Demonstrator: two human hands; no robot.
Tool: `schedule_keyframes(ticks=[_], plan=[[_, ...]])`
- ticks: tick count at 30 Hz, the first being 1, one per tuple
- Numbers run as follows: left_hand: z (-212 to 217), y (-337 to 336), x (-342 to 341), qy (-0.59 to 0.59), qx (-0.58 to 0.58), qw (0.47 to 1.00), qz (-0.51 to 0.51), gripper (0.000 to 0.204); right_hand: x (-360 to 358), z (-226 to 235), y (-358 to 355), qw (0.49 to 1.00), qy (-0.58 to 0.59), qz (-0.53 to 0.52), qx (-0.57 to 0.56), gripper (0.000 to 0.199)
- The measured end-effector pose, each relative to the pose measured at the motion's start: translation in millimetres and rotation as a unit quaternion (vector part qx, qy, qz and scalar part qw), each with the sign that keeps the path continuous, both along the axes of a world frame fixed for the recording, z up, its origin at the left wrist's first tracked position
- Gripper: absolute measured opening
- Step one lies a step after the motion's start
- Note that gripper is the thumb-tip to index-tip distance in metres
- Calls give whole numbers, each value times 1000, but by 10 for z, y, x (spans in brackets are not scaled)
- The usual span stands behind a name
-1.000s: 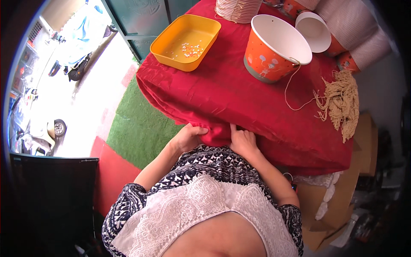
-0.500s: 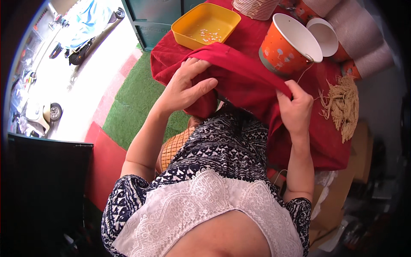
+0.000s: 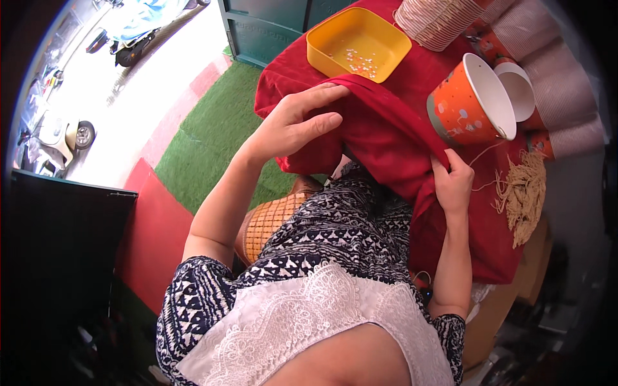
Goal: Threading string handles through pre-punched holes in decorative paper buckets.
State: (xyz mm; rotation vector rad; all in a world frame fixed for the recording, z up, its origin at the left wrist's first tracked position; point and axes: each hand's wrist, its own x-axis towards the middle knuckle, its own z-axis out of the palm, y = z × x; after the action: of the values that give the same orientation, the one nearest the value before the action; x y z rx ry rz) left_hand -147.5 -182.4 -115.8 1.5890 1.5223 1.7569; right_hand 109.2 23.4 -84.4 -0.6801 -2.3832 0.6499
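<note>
A red tablecloth (image 3: 386,145) covers the table in front of me, and its near edge is lifted into a taut fold. My right hand (image 3: 454,183) pinches that fold between thumb and fingers. My left hand (image 3: 297,122) lies along the fold's other end, fingers stretched against the cloth and thumb apart; the fingertips are partly hidden by it. Just beyond my right hand, an orange paper bucket (image 3: 460,106) with a white inside stands tilted in the view. A thin string runs from its rim toward a bundle of beige strings (image 3: 523,199) at the table's right side.
A yellow tray (image 3: 325,48) with small white and orange bits sits at the far left of the table. Stacked paper buckets (image 3: 563,83) line the right back. A green cabinet (image 3: 264,35) stands behind, and a woven stool seat (image 3: 273,219) shows beside my leg.
The view has shifted, so the tray, bucket and strings appear farther right and lower. My right hand keeps its pinch on the cloth; my left hand stays stretched along the fold.
</note>
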Motion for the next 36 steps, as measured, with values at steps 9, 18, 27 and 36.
schedule_keyframes(ticks=[9, 18, 27, 36], plan=[[-51, 76, -174, -119, -2, 988, -98, 45, -37, -7, 46, 997, -44, -5, -64, 16], [16, 69, -222, -130, -11, 986, -108, 43, -15, 2, 109, 994, -65, -22, -85, 17], [-11, 103, -211, -71, 20, 993, -89, 39, 6, -92, 153, 996, -17, -8, -90, 12], [-46, 153, -193, -88, 23, 992, -89, 36, 57, -111, 162, 995, -24, -15, -92, 12]])
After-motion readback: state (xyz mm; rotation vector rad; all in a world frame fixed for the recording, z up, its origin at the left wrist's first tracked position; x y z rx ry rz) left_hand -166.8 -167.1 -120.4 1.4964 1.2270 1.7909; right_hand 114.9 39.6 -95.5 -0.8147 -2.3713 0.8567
